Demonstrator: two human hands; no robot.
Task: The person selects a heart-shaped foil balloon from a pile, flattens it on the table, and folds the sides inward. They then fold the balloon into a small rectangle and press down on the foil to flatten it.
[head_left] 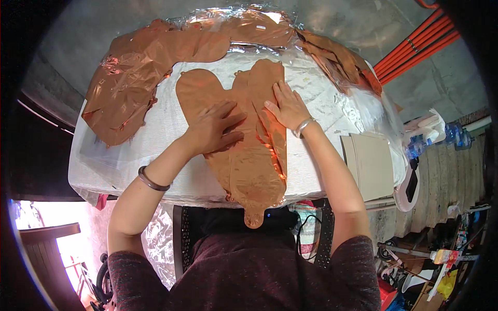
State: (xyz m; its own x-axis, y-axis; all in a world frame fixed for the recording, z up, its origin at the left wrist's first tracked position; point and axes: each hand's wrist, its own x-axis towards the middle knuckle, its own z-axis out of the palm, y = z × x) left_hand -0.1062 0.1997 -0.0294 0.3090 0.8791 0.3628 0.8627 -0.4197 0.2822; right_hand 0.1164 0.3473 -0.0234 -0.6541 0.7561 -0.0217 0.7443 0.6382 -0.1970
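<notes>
A flat, uninflated copper-coloured foil balloon (254, 171) lies on the white-covered table (129, 166) in front of me. Its rounded tab hangs over the near edge. My left hand (215, 127) rests on the balloon's left half, fingers spread and pointing right. On the other side, my right hand (289, 106) lies at the balloon's upper right edge with fingers stretched out, partly on the foil. The right part of the foil is folded over, with creases running down it. Neither hand grips anything.
More copper foil balloons (135, 78) lie at the back left, with another pile (259, 28) at the far edge and one (337, 59) at the back right. Beige card sheets (368, 166) sit on the table's right. Orange poles (415, 49) lean beyond, near blue plastic bottles (456, 136).
</notes>
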